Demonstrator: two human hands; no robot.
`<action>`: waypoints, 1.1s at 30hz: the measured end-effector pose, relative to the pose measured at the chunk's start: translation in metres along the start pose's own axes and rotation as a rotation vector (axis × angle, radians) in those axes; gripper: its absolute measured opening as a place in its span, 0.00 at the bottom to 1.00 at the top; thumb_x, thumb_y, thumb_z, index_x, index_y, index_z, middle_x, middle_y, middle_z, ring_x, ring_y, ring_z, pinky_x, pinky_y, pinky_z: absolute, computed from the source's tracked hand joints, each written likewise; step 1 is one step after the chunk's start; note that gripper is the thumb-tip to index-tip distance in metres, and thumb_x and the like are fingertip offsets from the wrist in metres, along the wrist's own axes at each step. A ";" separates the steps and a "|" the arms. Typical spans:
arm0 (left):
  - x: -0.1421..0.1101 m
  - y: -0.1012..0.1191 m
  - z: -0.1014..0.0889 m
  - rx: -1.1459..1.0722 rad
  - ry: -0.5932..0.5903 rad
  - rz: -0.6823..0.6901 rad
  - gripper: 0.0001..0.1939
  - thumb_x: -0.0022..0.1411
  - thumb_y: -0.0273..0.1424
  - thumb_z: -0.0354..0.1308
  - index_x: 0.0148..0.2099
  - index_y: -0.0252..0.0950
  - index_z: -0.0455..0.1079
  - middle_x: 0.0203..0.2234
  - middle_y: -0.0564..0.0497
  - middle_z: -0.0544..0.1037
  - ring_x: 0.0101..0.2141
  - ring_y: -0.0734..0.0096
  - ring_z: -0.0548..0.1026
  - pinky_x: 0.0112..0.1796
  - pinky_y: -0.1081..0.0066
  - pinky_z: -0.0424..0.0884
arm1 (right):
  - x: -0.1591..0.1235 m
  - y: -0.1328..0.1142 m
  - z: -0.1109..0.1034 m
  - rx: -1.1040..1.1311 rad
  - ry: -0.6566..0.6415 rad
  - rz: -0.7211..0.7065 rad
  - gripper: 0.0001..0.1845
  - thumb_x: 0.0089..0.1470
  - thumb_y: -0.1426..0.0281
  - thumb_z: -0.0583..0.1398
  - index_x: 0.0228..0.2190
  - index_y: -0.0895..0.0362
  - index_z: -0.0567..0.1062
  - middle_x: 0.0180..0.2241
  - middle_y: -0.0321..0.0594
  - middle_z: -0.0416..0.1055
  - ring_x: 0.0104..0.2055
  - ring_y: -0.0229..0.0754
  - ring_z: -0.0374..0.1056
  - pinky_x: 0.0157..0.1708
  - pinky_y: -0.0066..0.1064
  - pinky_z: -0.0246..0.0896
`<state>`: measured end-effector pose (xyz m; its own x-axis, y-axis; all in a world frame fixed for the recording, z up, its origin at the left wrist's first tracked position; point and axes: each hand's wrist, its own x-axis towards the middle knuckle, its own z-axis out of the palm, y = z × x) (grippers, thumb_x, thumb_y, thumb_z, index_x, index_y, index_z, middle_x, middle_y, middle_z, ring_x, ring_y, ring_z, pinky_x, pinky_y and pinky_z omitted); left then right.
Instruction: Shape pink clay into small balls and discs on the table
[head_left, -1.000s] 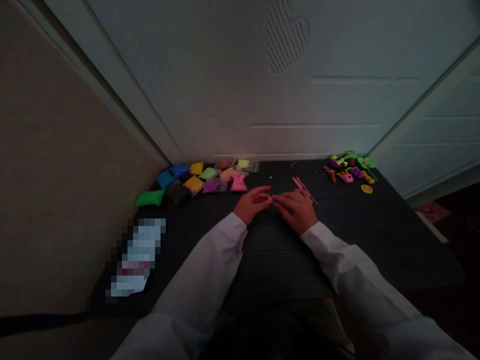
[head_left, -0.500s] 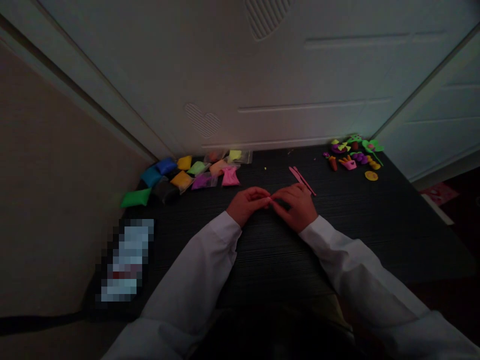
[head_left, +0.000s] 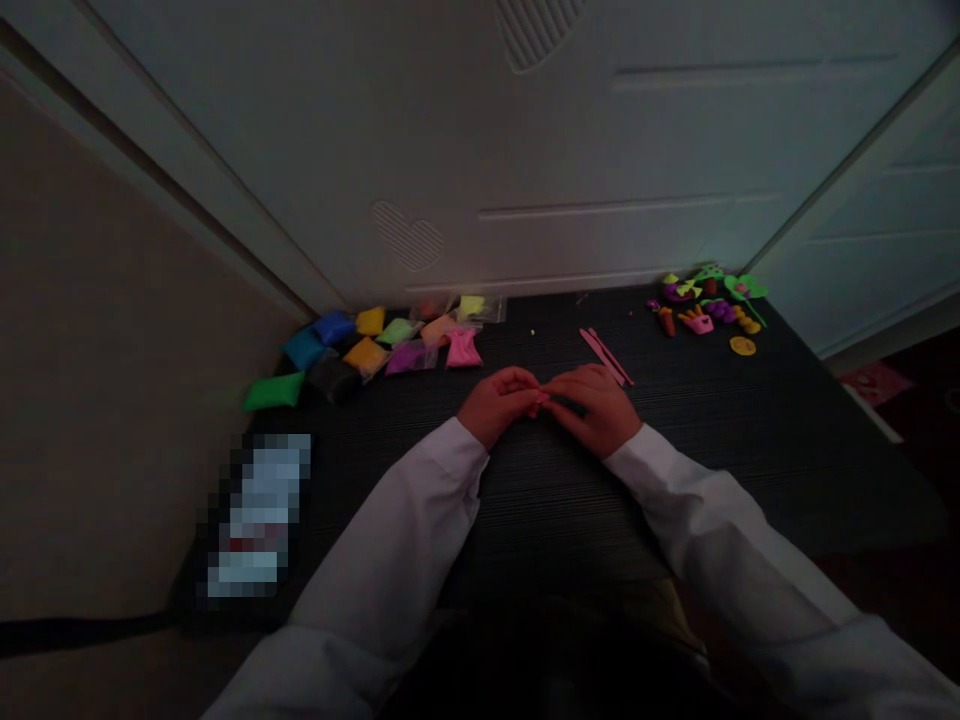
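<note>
A small piece of pink modelling clay (head_left: 541, 399) shows between my fingertips, above the dark table, its shape partly hidden. My left hand (head_left: 498, 405) pinches it from the left, fingers curled and thumb along the near side. From the right, my right hand (head_left: 594, 408) meets it with thumb and forefinger closed on the clay. Just beyond the right hand lie two pink modelling tools (head_left: 606, 357), one broad like a knife and one thin. A bag of pink clay (head_left: 463, 348) rests beyond the left hand.
Several bagged clays in other colours, such as a green one (head_left: 274, 391), lie at the back left. Small finished clay figures (head_left: 697, 320) stand at the back right. A pixelated device (head_left: 259, 515) is at the left edge. A white panel (head_left: 555, 240) rises behind the table (head_left: 555, 510).
More of the pink clay shows below my fingertips, and my right fingers have shifted slightly on it. The whole view has moved a little.
</note>
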<state>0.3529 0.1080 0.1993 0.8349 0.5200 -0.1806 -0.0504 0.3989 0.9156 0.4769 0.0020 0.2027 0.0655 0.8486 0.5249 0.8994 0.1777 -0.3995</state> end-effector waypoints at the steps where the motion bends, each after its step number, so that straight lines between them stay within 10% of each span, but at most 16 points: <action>1: 0.000 0.000 0.000 -0.003 -0.005 0.000 0.11 0.41 0.26 0.60 0.29 0.32 0.62 0.21 0.55 0.72 0.21 0.80 0.68 0.25 0.76 0.61 | 0.000 0.001 0.000 -0.012 0.006 -0.007 0.10 0.49 0.67 0.53 0.34 0.54 0.70 0.35 0.36 0.71 0.38 0.36 0.64 0.43 0.35 0.49; 12: 0.001 -0.004 -0.003 0.088 -0.056 0.013 0.10 0.42 0.28 0.60 0.28 0.32 0.63 0.20 0.56 0.71 0.20 0.82 0.67 0.25 0.76 0.62 | 0.000 -0.006 -0.002 -0.021 0.023 0.026 0.07 0.47 0.68 0.54 0.28 0.55 0.70 0.30 0.36 0.71 0.35 0.38 0.64 0.41 0.36 0.51; 21: 0.004 0.001 -0.007 0.034 0.100 0.064 0.11 0.41 0.28 0.60 0.29 0.31 0.63 0.23 0.54 0.72 0.22 0.81 0.68 0.27 0.75 0.63 | 0.003 0.000 -0.015 0.897 0.164 0.462 0.08 0.46 0.64 0.54 0.27 0.56 0.66 0.26 0.35 0.68 0.29 0.36 0.66 0.31 0.32 0.62; 27: 0.002 0.000 -0.004 0.040 0.054 0.047 0.11 0.42 0.28 0.61 0.30 0.32 0.64 0.24 0.54 0.72 0.24 0.81 0.69 0.29 0.75 0.64 | 0.001 -0.006 -0.005 0.323 0.056 0.307 0.11 0.48 0.65 0.53 0.33 0.55 0.71 0.27 0.36 0.69 0.29 0.35 0.65 0.30 0.29 0.61; 33: 0.003 -0.002 -0.004 0.041 0.047 0.042 0.11 0.41 0.28 0.61 0.29 0.32 0.64 0.23 0.55 0.72 0.24 0.81 0.69 0.28 0.76 0.64 | 0.001 -0.013 -0.002 0.204 0.020 0.194 0.11 0.48 0.68 0.53 0.35 0.56 0.70 0.29 0.37 0.69 0.31 0.34 0.64 0.33 0.27 0.60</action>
<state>0.3531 0.1114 0.1954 0.8057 0.5710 -0.1576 -0.0616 0.3455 0.9364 0.4665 -0.0007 0.2096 0.2385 0.8669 0.4376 0.7637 0.1109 -0.6360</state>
